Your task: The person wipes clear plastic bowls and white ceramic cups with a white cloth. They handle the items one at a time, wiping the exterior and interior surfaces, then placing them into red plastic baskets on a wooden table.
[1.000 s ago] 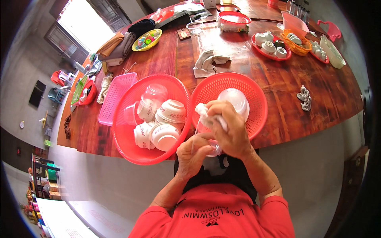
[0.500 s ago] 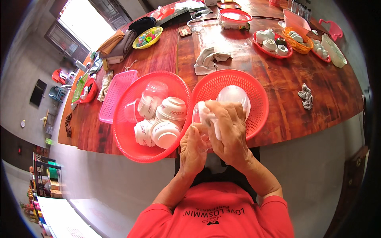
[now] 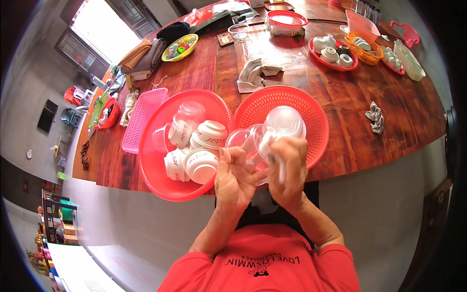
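Clear plastic bowl (image 3: 252, 158) sits over the near edge of the right red basket (image 3: 317, 127), pinched at its near-left side by the left hand (image 3: 234, 177). The right hand's (image 3: 289, 170) grip, blurred, is closed on a white cloth (image 3: 267, 145) at the bowl's right side, so work on this piece looks unfinished. One upturned bowl (image 3: 287, 120) lies in that basket, seemingly done; white patterned bowls (image 3: 202, 167) and clear ones (image 3: 190, 113) in the left red basket (image 3: 158, 119) seem left, though I cannot be sure.
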The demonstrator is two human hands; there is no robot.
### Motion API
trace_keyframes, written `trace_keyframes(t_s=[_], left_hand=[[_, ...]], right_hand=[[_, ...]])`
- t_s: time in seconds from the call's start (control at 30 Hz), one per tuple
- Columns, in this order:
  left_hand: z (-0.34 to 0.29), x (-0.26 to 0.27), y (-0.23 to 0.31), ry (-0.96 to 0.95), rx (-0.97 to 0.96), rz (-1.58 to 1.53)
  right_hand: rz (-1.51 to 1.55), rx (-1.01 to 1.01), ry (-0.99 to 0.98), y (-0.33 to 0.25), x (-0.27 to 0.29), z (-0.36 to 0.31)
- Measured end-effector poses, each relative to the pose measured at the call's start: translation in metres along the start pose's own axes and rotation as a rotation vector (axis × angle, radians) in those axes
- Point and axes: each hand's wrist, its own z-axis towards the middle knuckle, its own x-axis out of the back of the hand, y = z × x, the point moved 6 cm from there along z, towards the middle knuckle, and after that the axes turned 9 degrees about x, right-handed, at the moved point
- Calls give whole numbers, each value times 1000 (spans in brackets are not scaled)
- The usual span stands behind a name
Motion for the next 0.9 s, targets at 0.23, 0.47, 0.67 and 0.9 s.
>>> trace_keyframes(t_s=[0.23,0.47,0.67,0.9], left_hand=[[0,5,3,42,-15,122],[-3,4,12,11,-93,218],[-6,-9,16,-15,-145,313],[-1,1,23,71,-270,247]], right_hand=[[381,-394,-103,35,-8,-5],[304,98,-171,-2,0,11],[-10,-15,-149,17,-1,25],[172,-162,-92,2,-7,-21]])
